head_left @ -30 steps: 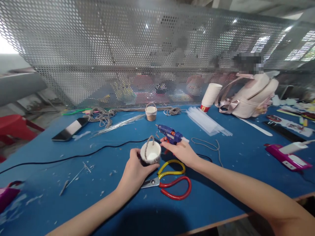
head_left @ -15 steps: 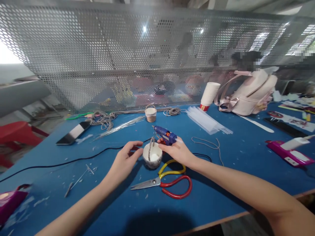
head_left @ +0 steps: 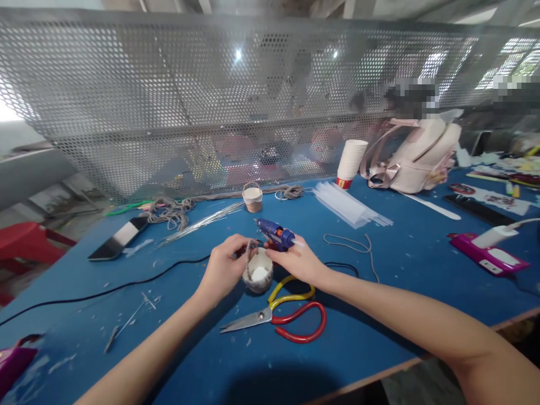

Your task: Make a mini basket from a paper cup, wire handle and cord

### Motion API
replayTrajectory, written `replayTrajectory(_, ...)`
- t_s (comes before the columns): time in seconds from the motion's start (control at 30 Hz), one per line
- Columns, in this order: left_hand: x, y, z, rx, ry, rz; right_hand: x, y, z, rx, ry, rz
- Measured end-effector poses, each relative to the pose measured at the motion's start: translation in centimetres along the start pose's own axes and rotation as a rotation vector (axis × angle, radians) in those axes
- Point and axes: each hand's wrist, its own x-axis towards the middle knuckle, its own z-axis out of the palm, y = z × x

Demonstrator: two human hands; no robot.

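Note:
A small white cup basket wrapped in grey cord (head_left: 257, 275) stands on the blue table (head_left: 379, 292). My left hand (head_left: 223, 267) pinches its cord handle at the left rim. My right hand (head_left: 295, 261) rests against the basket's right rim, its fingers touching the cup. A blue hot glue gun (head_left: 273, 233) lies just behind my right hand, with its black cable (head_left: 105, 289) running off to the left. Scissors with red and yellow handles (head_left: 278, 315) lie just in front of the basket.
A second small basket (head_left: 252, 198), loose cord (head_left: 169, 211), clear glue sticks (head_left: 350, 205), stacked paper cups (head_left: 349, 162) and a pale backpack (head_left: 417, 157) sit at the back. A phone (head_left: 116, 239) lies left, a pink device (head_left: 485, 253) right. A perforated metal screen (head_left: 169, 112) backs the table.
My left hand let go of the basket's base, set it down, then came back to pinch its handle. My right hand moved from the glue gun onto the basket's rim.

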Motion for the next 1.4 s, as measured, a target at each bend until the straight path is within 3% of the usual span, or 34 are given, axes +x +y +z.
replayTrajectory(0.2,-0.1,0.1,-0.4,0.056,0.013,0.033,-0.1,-0.1,-0.1,0.015,0.018,0.005)
replayTrajectory(0.37,-0.3,-0.1,-0.6,0.074,0.025,0.076,-0.9,-2.3,-1.9,-0.042,-0.009,0.063)
replayTrajectory(0.67,-0.3,0.1,-0.6,0.064,0.011,0.058,-2.5,-6.7,-5.4,-0.173,-0.336,0.344)
replayTrajectory(0.83,-0.1,0.3,-0.8,0.056,-0.02,0.036,-2.4,-7.1,-5.3,-0.281,-0.402,0.376)
replayTrajectory(1.17,-0.3,0.2,-1.3,0.065,-0.072,0.028,-1.4,-7.2,-4.4,-0.324,-0.408,0.362)
replayTrajectory(1.4,-0.2,0.4,-1.3,0.053,-0.066,0.046,-0.1,-8.4,-4.2,-0.313,-0.439,0.453)
